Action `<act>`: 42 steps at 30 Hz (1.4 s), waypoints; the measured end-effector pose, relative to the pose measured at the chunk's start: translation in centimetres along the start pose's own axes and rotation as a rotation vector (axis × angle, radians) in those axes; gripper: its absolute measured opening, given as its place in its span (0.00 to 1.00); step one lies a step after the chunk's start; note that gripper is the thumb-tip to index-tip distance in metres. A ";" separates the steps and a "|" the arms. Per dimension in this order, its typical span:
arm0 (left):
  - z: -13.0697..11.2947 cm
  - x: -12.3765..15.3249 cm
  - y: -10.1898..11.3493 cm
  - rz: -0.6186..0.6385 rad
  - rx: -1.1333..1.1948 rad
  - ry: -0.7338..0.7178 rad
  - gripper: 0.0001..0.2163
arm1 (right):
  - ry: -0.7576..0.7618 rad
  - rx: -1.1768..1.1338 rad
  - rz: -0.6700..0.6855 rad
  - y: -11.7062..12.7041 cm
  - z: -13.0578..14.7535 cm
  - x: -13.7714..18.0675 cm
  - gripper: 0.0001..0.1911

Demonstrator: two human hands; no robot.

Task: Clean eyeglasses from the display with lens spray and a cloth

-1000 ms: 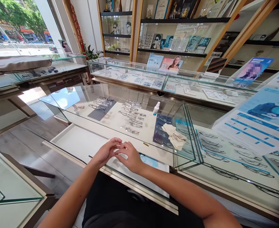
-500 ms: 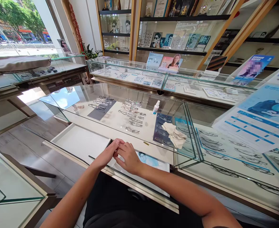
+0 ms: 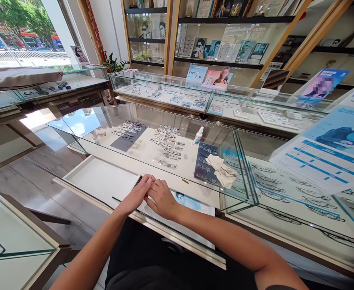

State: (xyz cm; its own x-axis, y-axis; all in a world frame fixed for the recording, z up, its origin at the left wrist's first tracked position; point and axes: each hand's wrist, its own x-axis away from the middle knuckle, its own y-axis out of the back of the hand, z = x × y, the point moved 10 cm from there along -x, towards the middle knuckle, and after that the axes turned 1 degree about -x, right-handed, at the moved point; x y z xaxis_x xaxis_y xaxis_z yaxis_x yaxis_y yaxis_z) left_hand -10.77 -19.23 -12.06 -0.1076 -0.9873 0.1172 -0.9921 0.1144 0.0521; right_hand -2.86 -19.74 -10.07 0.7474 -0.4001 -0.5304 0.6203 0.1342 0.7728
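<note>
My left hand [image 3: 141,191] and my right hand [image 3: 162,199] meet over the pulled-out drawer [image 3: 104,179] of the display case, fingers curled and touching one another. Whatever lies between the fingers is hidden. A thin black strip [image 3: 139,180] shows just beyond the left fingers, and a slim dark rod end [image 3: 116,198] pokes out left of the left wrist; I cannot tell whether they belong to one thing. Beneath the right hand, the drawer's right part holds a blue-and-white printed sheet [image 3: 192,203] with a face in glasses.
Past the drawer stands a glass display case [image 3: 147,161] with rows of eyeglasses [image 3: 167,141]. A white spray bottle [image 3: 198,136], a beige cloth [image 3: 221,171] and a small gold-coloured bar [image 3: 185,181] are also there. Printed signs [image 3: 324,149] rise at right; another glass-topped case [image 3: 17,233] is at lower left.
The fingers have shifted slightly and closed more tightly together. The camera view has moved a little; the drawer, bottle and cloth stay where they were.
</note>
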 end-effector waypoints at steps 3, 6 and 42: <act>-0.7 0.2 0.3 -0.036 0.016 -0.015 0.25 | 0.007 0.009 0.027 -0.1 0.0 -0.4 0.08; -1.6 0.2 0.4 -0.048 0.040 -0.030 0.24 | 0.023 0.026 0.040 0.0 0.1 -0.9 0.10; -6.0 2.4 11.2 -0.403 -0.369 -0.255 0.18 | 0.318 0.277 0.067 -6.5 4.6 -10.7 0.15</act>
State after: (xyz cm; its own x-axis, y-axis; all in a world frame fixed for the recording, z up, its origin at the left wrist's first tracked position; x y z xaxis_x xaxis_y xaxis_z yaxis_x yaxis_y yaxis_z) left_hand -21.73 -19.65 -5.26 0.2149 -0.9509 -0.2227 -0.8746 -0.2888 0.3893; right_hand -15.99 -20.44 -7.79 0.8468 -0.0931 -0.5237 0.5132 -0.1159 0.8504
